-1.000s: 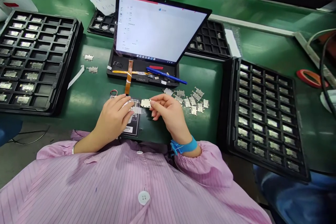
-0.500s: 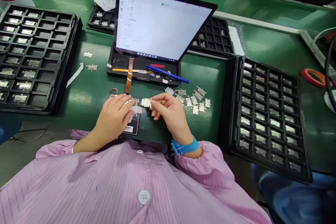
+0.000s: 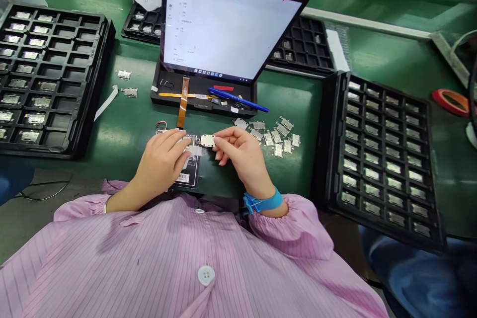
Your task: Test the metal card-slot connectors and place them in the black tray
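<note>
Pinching a small metal plate [image 3: 207, 140], the right hand [image 3: 240, 155] is holding it over the right edge of the black circuit board [image 3: 190, 180], which the left hand [image 3: 159, 165] is pressing down with flat, ungripping fingers; placement seems to be underway, calling for careful alignment.

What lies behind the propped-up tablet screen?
One black compartment tray shows past its right edge and a second tray past its left, each holding a few small metal parts. Whether they join behind the tablet is hidden.
</note>
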### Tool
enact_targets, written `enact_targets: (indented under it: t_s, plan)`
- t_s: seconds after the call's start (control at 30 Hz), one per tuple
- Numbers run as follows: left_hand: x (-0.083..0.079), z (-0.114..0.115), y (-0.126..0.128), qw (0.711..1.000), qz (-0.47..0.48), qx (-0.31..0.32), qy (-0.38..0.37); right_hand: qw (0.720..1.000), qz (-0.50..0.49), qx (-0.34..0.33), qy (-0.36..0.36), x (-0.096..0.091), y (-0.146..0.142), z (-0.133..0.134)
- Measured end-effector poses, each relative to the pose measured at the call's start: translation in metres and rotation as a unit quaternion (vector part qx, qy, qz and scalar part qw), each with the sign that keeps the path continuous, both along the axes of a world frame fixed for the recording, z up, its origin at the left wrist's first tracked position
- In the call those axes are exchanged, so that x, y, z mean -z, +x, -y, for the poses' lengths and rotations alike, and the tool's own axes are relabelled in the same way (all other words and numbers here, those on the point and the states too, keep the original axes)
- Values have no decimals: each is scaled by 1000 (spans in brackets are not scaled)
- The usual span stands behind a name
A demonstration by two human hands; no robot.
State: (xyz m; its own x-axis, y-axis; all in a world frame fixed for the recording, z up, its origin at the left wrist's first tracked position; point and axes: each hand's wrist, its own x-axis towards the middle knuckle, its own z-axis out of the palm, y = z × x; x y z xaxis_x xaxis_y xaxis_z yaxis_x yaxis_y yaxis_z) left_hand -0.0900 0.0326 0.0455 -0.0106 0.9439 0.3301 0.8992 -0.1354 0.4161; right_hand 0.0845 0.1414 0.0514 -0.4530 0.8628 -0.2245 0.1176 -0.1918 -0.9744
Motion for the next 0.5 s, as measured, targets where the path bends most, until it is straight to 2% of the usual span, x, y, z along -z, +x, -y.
enact_targets:
  t_s: [0.5]
  plan:
    - [1,0,1,998,-61,9,17,1000,15,-21,13,1,-1,0]
